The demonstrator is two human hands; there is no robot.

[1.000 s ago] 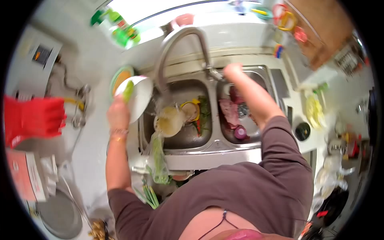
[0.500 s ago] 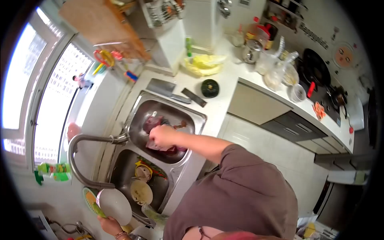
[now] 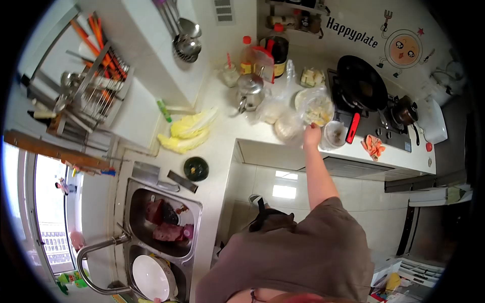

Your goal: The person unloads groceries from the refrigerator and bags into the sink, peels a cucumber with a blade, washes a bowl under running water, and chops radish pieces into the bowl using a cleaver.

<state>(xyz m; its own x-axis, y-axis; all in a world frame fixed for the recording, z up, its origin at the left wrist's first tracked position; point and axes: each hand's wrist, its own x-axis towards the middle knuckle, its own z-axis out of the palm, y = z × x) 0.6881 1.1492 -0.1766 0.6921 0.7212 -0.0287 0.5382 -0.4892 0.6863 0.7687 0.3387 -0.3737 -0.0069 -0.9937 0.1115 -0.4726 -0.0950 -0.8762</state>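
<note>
My right hand (image 3: pixel 312 135) reaches across to the far counter. Its fingers are closed at the front edge of a clear plastic bag of food (image 3: pixel 318 107) lying over a plate. The hand hides the exact grip. A plastic tub (image 3: pixel 334 134) stands just right of it, and a tied bag of pale food (image 3: pixel 288 129) sits to its left. Only a fingertip of my left hand (image 3: pixel 157 300) shows at the bottom edge, near a white bowl (image 3: pixel 151 278) over the lower sink basin. Dark red meat (image 3: pixel 169 232) lies in the other basin.
A cleaver (image 3: pixel 145 172), a dark blade (image 3: pixel 182 181), a green squash (image 3: pixel 196 168) and cabbage leaves (image 3: pixel 188 132) lie by the sink. A kettle (image 3: pixel 250 91) stands at the back. The wok's red handle (image 3: pixel 353 128) juts over the counter near my right hand. The faucet (image 3: pixel 83 262) arches beside the basins.
My right hand has left the meat in the sink and moved right to the bagged food. The view has turned right. The white bowl now sits over the lower basin, and the left hand is mostly out of view.
</note>
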